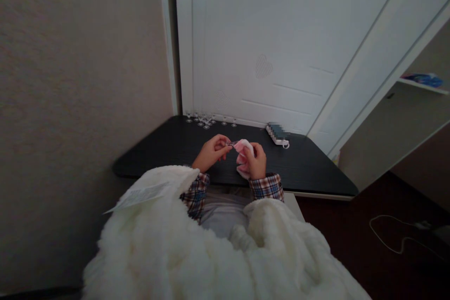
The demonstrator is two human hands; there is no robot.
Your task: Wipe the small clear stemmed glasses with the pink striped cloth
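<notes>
My left hand (pixel 211 152) pinches a small clear glass (pixel 230 144) between thumb and fingers, above the black table. It looks like a small stemmed glass, though much of it is covered. A pink and white cloth (pixel 242 158) is gripped in my right hand (pixel 258 161), bunched up and hanging down below the fingers. The upper part of the cloth touches or covers the glass's right end. Behind my hands, several small stemmed glasses (pixel 206 124) stand along the back left of the table.
The black table (pixel 158 150) reaches back to a white panel (pixel 246 33) with heart patterns. A phone-like device (pixel 277 135), partly blurred out, lies at the back right. A wall (pixel 87 79) borders the left. White fluffy clothing (pixel 211 262) fills the foreground; a cable (pixel 383 239) lies on the floor.
</notes>
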